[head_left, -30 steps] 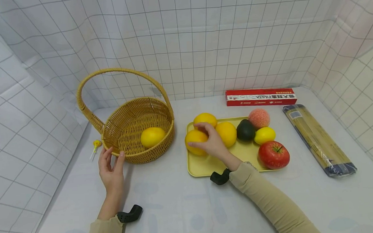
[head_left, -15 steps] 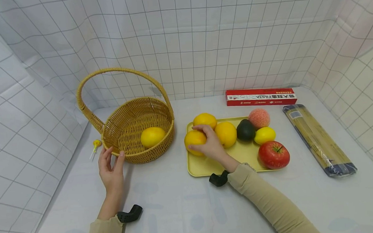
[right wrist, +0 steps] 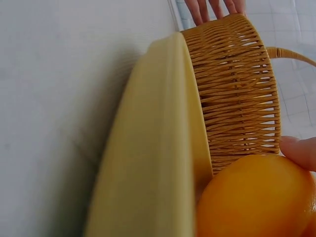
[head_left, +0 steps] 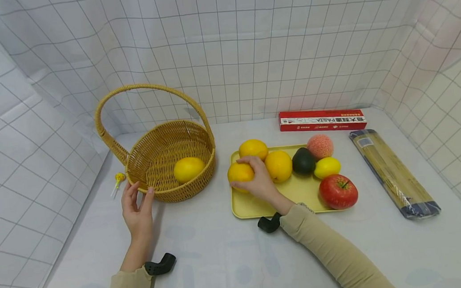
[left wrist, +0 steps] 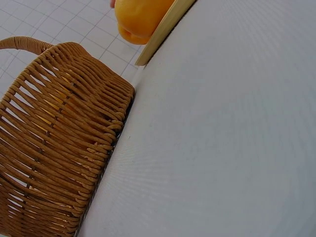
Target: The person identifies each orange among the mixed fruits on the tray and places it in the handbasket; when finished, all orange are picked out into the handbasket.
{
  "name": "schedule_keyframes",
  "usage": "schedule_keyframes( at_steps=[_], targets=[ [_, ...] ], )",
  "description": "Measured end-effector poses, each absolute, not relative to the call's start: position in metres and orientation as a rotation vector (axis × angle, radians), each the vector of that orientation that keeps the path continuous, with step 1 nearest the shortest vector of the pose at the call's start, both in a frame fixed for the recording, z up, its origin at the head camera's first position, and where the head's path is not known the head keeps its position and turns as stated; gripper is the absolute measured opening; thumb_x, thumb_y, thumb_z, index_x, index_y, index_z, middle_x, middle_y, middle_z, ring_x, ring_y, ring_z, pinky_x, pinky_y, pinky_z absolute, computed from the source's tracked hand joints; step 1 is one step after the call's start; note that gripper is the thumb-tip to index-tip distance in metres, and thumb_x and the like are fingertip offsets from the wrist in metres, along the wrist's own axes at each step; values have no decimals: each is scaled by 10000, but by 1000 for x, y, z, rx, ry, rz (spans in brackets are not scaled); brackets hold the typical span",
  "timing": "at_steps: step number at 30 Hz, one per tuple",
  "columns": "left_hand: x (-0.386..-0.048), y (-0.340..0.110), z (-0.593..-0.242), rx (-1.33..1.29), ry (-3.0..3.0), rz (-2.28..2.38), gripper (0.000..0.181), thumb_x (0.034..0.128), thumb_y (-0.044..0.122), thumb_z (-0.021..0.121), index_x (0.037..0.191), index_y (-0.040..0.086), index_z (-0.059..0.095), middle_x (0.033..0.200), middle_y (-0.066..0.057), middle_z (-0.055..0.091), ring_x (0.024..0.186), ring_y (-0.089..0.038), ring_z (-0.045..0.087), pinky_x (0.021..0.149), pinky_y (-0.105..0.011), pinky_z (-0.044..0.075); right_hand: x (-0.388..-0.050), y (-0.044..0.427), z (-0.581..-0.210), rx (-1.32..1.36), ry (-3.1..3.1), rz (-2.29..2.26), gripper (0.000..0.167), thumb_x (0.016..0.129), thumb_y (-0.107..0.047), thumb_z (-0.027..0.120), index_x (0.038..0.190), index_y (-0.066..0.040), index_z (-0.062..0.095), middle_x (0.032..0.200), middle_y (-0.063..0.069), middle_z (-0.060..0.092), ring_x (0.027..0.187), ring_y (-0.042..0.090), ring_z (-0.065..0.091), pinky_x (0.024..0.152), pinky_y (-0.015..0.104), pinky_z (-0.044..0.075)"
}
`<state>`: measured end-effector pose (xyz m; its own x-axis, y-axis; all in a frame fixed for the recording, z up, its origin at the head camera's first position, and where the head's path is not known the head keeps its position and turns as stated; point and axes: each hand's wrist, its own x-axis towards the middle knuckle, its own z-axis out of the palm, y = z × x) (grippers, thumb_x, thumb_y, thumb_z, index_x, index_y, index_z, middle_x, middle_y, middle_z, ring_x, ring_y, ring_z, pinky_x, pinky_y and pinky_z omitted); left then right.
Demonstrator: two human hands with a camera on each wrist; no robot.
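Observation:
In the head view, my right hand [head_left: 259, 181] holds a rounded yellow-orange fruit [head_left: 238, 173] at the left end of a yellow tray [head_left: 246, 209], thumb on the near side and fingers on the far side. The right wrist view shows this smooth fruit [right wrist: 259, 197] close up beside the tray wall [right wrist: 158, 133]. My left hand [head_left: 138, 213] touches the near left rim of a wicker basket [head_left: 168, 141] with spread, relaxed fingertips. A yellow fruit [head_left: 189, 169] lies inside the basket. The left wrist view shows the basket's woven side [left wrist: 54, 143], not the hand's own fingers.
Two more yellow-orange fruits [head_left: 279, 166], an avocado [head_left: 303, 161], a pink ball-like fruit [head_left: 321, 146], a lemon [head_left: 327, 168] and a red apple [head_left: 338, 191] are on the tray. Behind lies a red pasta box [head_left: 323, 120]; rightward, a noodle pack [head_left: 393, 172]. A lollipop [head_left: 118, 180] lies left.
My right hand has shifted slightly left and nearer to me, and its grasp has settled around the fruit, which has moved slightly left. The left hand and basket stay still.

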<state>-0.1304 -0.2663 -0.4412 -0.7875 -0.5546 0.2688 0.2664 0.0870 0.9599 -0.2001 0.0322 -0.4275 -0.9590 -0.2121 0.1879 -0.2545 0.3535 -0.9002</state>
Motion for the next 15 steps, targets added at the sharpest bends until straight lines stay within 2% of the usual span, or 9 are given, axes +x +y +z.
schedule_keyframes(
  at_steps=[15],
  targets=[
    [-130, -265, -440, 279, -1767, -1771, 466, 876, 126, 668, 1255, -53, 465, 1472, -16, 280, 1335, -226, 317, 1028, -196, 367, -197, 30, -429, 412, -2563, 1726, 572, 707, -190, 820, 1211, -124, 557, 1302, 66, 457, 1180, 227, 414, 1034, 424, 339]
  ],
)
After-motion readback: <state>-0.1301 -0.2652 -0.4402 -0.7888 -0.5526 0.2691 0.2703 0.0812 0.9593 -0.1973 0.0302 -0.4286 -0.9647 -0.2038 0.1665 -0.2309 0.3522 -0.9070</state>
